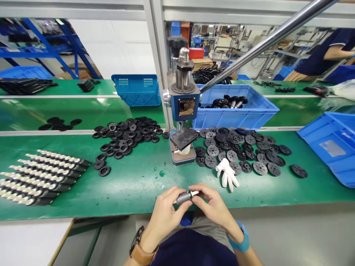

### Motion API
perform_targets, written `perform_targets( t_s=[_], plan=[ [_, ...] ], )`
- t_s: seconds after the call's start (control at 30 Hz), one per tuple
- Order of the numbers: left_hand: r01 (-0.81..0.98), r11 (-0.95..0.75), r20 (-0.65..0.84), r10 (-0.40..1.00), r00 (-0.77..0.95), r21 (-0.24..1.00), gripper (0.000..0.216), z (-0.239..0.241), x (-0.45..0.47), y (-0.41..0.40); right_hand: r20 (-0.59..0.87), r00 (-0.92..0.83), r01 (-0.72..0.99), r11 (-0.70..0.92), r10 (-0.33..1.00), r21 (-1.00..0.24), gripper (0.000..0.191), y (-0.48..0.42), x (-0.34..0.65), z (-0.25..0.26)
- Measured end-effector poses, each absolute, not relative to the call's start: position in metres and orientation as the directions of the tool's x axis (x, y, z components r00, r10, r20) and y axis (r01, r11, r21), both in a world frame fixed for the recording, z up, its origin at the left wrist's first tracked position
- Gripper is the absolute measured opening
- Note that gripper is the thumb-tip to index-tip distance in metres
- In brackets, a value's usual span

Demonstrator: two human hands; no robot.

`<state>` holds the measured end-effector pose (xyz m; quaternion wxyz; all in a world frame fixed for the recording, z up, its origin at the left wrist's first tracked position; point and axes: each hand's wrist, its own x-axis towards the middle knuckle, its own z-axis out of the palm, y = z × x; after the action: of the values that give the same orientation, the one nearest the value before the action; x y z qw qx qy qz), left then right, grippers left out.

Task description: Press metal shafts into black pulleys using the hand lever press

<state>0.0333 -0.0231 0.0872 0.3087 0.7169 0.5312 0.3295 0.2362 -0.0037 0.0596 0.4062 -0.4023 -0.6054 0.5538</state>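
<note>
cylinder (183, 198) caught between the two hands, just over the bench's (133, 194) near edge! left hand (166, 208) grips the grey body, thumb against fingers; right hand (209, 203) pinches round the other end, at the black collar (190, 195) and white shaft (195, 193). and here's the danger: bare fingertips on a small round body, so a loose pinch could let it roll, and with the edge right under the wrists it could drop to the floor (291, 232). a sideways push from the right fingers might tilt the shaft, too.

outward now: the glove (227, 175) lies ahead and right of the right hand, near enough to snag on a wide swing. straight ahead of both hands, the press (186, 107), its lever (263, 46) slanting up to the right; a high reach that way risks a knock. discs (260, 168) spread beyond the glove, rings (122, 147) ahead and left, easily scattered by a careless sleeve. best room? left of the left hand, as far as the stacked parts (44, 179).
</note>
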Motion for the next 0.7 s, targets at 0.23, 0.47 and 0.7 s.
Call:
perform_targets(
  t_s=[0.23, 0.47, 0.7],
  plan=[
    [0.546, -0.191, 0.067, 0.969, 0.238, 0.815, 0.007, 0.087, 0.035, -0.031, -0.111, -0.38, -0.125, -0.17, 0.918, -0.977, 0.036, -0.008, 0.233, 0.052],
    [0.618, -0.256, 0.085, 0.953, 0.292, 0.744, 0.009, 0.091, 0.035, -0.032, -0.129, -0.378, -0.144, -0.196, 0.917, -0.97, 0.038, -0.008, 0.234, 0.051],
    [0.697, -0.45, 0.217, 0.89, 0.4, 0.558, 0.012, 0.093, 0.036, -0.032, -0.199, -0.386, -0.196, -0.291, 0.901, -0.937, 0.042, -0.009, 0.234, 0.047]
  ],
)
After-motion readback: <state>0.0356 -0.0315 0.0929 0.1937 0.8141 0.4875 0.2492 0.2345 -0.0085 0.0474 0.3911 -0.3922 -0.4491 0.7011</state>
